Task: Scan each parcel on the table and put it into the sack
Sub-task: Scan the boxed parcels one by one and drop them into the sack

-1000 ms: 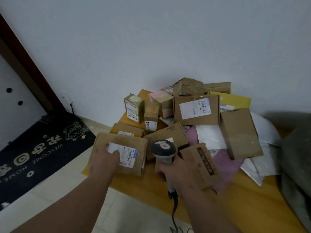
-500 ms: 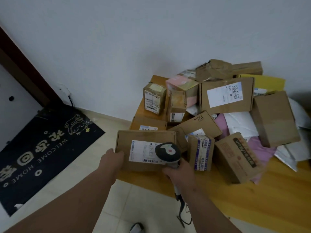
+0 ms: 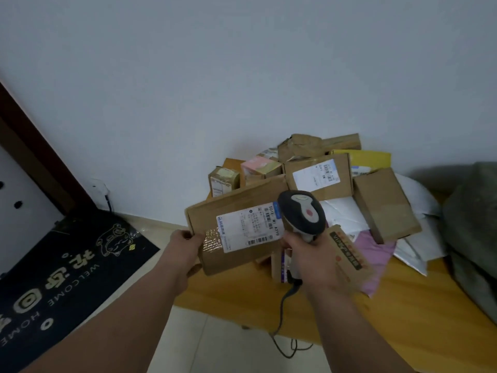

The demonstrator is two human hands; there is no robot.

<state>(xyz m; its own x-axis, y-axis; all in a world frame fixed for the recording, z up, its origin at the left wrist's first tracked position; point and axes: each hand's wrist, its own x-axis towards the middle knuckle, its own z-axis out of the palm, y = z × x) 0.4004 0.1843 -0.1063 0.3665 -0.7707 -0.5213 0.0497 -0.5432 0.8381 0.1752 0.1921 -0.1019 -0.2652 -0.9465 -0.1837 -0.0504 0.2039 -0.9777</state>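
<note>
Parcel raised off the table (image 3: 376,305) for scanning.
Left hand (image 3: 185,251) grips flat cardboard parcel (image 3: 236,227), now lifted; right hand (image 3: 314,257) clasps scanner (image 3: 302,214) over its label.

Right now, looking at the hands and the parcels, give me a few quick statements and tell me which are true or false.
1. The left hand holds a cardboard parcel off the table. True.
2. The right hand is empty. False: it grips a barcode scanner.
3. The parcel's shipping label faces the camera. True.
4. The doormat lies right of the table. False: it lies left.
5. The scanner is cordless. False: a cable hangs from it.
</note>
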